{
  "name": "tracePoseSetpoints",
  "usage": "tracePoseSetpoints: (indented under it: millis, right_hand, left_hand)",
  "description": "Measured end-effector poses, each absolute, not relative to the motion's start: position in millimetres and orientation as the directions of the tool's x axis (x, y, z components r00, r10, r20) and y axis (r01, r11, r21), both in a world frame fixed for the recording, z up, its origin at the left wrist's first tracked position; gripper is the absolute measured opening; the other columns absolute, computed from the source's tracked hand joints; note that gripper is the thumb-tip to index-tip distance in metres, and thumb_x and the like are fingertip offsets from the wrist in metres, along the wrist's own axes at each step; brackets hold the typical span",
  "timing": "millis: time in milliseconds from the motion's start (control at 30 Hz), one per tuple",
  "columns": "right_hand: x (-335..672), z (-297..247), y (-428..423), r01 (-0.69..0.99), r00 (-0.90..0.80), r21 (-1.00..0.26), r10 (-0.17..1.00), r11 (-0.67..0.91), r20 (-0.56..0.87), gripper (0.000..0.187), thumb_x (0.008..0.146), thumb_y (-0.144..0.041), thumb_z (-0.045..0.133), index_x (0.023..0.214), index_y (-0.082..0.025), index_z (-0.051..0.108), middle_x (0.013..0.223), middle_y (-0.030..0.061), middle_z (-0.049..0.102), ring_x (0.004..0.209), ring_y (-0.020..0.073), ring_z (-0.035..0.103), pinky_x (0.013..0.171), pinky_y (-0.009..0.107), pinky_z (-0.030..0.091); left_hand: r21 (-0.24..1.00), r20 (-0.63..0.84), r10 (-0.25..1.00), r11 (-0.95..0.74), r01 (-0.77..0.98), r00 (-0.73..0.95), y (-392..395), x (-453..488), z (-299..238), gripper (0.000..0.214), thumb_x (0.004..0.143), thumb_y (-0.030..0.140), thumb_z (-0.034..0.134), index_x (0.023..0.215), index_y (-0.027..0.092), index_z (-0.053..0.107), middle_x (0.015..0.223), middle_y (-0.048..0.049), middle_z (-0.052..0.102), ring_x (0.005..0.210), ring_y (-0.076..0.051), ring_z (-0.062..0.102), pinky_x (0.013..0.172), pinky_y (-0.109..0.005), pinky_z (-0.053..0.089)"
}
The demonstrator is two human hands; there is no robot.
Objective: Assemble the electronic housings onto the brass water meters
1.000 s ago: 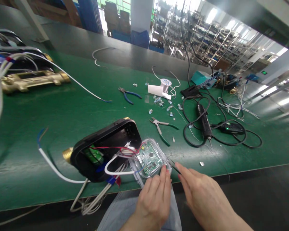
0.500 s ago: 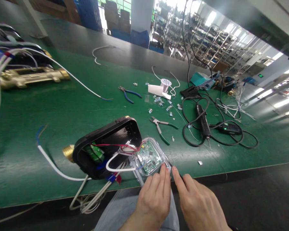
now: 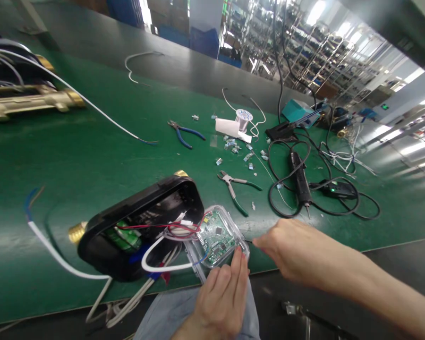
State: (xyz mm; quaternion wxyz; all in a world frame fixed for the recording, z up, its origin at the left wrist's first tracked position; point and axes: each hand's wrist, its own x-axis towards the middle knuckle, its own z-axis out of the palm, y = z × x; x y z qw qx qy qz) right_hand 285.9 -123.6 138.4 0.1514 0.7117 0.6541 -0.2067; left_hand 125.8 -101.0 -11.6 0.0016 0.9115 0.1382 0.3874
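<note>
In the head view, my left hand (image 3: 219, 293), fingers extended, presses the near corner of a clear plastic case (image 3: 235, 226) bearing a green rectangular circuit board (image 3: 216, 236) – probably to steady it; whether my thumb grips beneath, I cannot tell. My right hand (image 3: 286, 250) is closed on a thin dark tool (image 3: 248, 241) at the case's right edge. A black plastic housing (image 3: 134, 204) stands just left, likely so its red wires (image 3: 141, 226) reach. Against the earlier frame, my right wrist is raised and swung outward.
</note>
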Motion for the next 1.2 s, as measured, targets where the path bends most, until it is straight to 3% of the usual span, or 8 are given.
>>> tracePoseSetpoints:
  millis: [200,367,467,600,733,867,967,1200]
  right_hand:
    - [324,124,-129,0.789,-0.03,-0.517,0.821,-0.331,-0.57,0.025,0.088,-0.022,0.048,0.088,-0.017,0.073,0.055,-0.0035,0.057,0.049,0.0066,0.044,0.047,0.02,0.026]
    - [336,106,-146,0.541,0.055,-0.655,0.799,-0.528,-0.599,0.03,0.087,-0.03,0.05,0.103,-0.015,0.071,0.053,-0.0036,0.052,0.05,0.0073,0.043,0.049,0.019,0.033]
    - [317,110,-149,0.759,0.078,-0.522,0.85,-0.39,-0.522,0.026,0.087,-0.022,0.048,0.093,-0.018,0.072,0.059,-0.0013,0.059,0.052,0.0085,0.048,0.05,0.02,0.032]
    - [271,122,-143,0.979,0.098,-0.112,0.881,-0.168,-0.464,0.019,0.077,-0.014,0.055,0.088,-0.015,0.07,0.069,0.0068,0.066,0.055,0.0139,0.055,0.047,0.024,0.028]
    - [268,130,-131,0.993,0.047,-0.071,0.863,-0.096,-0.502,0.016,0.077,-0.014,0.056,0.085,-0.013,0.069,0.066,0.007,0.064,0.055,0.013,0.054,0.046,0.025,0.027]
    - [314,125,-129,0.906,-0.05,-0.379,0.84,-0.189,-0.54,0.022,0.085,-0.015,0.049,0.083,-0.017,0.071,0.058,-0.0008,0.058,0.05,0.0075,0.043,0.049,0.023,0.027]
    - [342,108,-139,0.661,-0.076,-0.646,0.822,-0.383,-0.565,0.026,0.089,-0.027,0.05,0.097,-0.017,0.072,0.054,-0.0035,0.052,0.049,0.0064,0.039,0.047,0.02,0.028]
    - [355,71,-157,0.221,-0.06,-0.797,0.808,-0.562,-0.587,0.038,0.082,-0.041,0.061,0.107,-0.014,0.07,0.052,-0.0021,0.053,0.048,0.0063,0.04,0.049,0.021,0.03]
  left_hand:
    - [0.07,0.707,0.203,-0.973,0.218,0.677,-97,126,-9,0.026,0.086,0.015,0.057,0.107,0.002,0.064,0.111,-0.0171,0.068,0.073,-0.017,0.06,0.067,-0.032,0.045]
    - [0.101,0.687,0.212,-0.975,0.198,0.695,-98,125,-11,0.029,0.086,0.012,0.057,0.112,0.0,0.062,0.115,-0.0189,0.066,0.077,-0.019,0.061,0.07,-0.033,0.044]
    - [0.133,0.703,0.241,-0.969,0.208,0.669,-99,126,-10,0.026,0.086,0.011,0.056,0.109,0.001,0.063,0.112,-0.0172,0.067,0.079,-0.019,0.061,0.071,-0.033,0.043]
    - [0.138,0.676,0.251,-0.967,0.215,0.693,-99,125,-7,0.028,0.092,0.007,0.041,0.108,0.003,0.064,0.112,-0.0149,0.068,0.077,-0.017,0.06,0.072,-0.033,0.041]
    - [0.138,0.658,0.232,-0.972,0.188,0.716,-98,123,-8,0.029,0.092,0.007,0.04,0.109,0.001,0.063,0.113,-0.0157,0.067,0.08,-0.018,0.059,0.071,-0.032,0.041]
    - [0.111,0.685,0.213,-0.976,0.188,0.697,-96,124,-7,0.026,0.086,0.011,0.057,0.108,0.0,0.064,0.113,-0.0162,0.067,0.076,-0.019,0.057,0.07,-0.034,0.04]
    - [0.105,0.696,0.196,-0.979,0.173,0.691,-95,126,-6,0.024,0.086,0.011,0.058,0.105,-0.001,0.066,0.111,-0.0164,0.068,0.074,-0.019,0.057,0.069,-0.035,0.039]
    - [0.123,0.679,0.197,-0.98,0.155,0.707,-94,121,-12,0.026,0.087,0.013,0.057,0.11,0.001,0.064,0.115,-0.0155,0.067,0.076,-0.019,0.057,0.07,-0.034,0.039]
